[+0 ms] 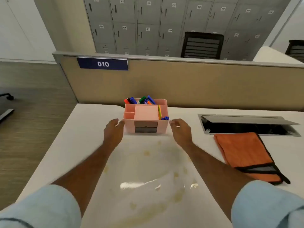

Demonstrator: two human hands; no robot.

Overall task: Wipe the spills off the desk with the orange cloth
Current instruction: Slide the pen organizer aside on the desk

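The fingers of the left hand (113,129) were spread a little and held nothing; its fingertips sat just beside the left wall of the pink organiser (145,119), and it was hard to tell if they touched it; the fingers of the right hand (180,129) were loose and curled a bit, also holding nothing, just beside the box's right wall; so the two hands stood on either side of the box, as if about to take hold of it; the box had markers (139,100) poking up at its back; near to the person, between the two arms, the white desk (92,122) had pale yellow spills (148,178) in spots and smears, with a wet shine low down; the orange cloth (243,155) lay flat on the desk, off to the right of the right hand and a bit nearer the person; its long side ran from the far end down toward the person, leaning right; the right hand was much nearer to it than the left, so that hand looked like the one to reach for it; just past the cloth was a grey cable hatch (246,125) with its lid open.
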